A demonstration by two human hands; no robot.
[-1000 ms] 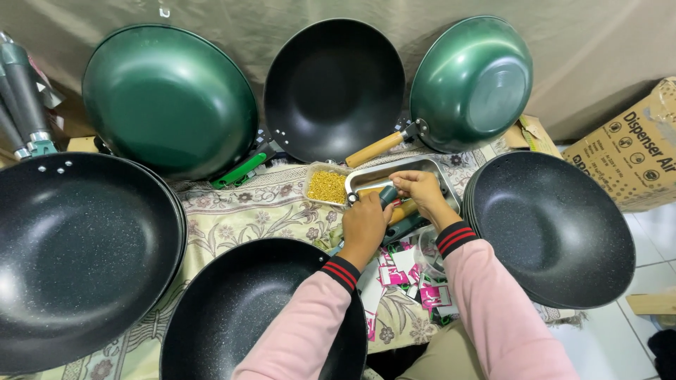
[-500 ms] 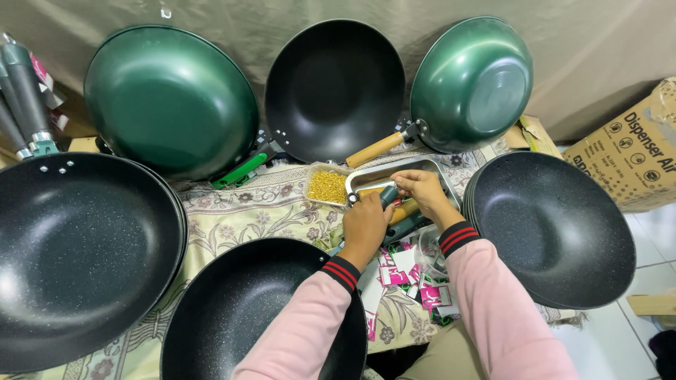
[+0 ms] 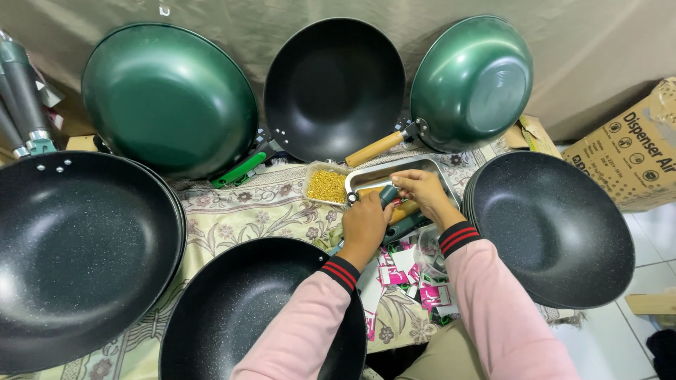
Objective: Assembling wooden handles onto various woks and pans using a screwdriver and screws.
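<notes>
A small workshop for putting pans together: black woks [image 3: 77, 253] at nine and three o'clock, green woks [image 3: 169, 98] propped at twelve, loose handles [image 3: 21, 91] at ten, a tub of brass screws [image 3: 327, 186] centre.

Tray [image 3: 443, 169] centre on cloth [image 3: 246, 207]; tub [image 3: 327, 186] touching its left; woks ringing both; box [image 3: 627, 151] far right.

Table [image 3: 274, 204] draped in a cream floral-patterned cloth, taken as landmark. Behind it, a plain olive-drab fabric backdrop [image 3: 577, 63] hangs as the wall, lightly creased. To the table's right, pale tiled floor [image 3: 648, 232], glossy, catching even indoor light. A brown cardboard box [image 3: 627, 148] stands at the table's far right corner, against the backdrop. No window in view.
</notes>
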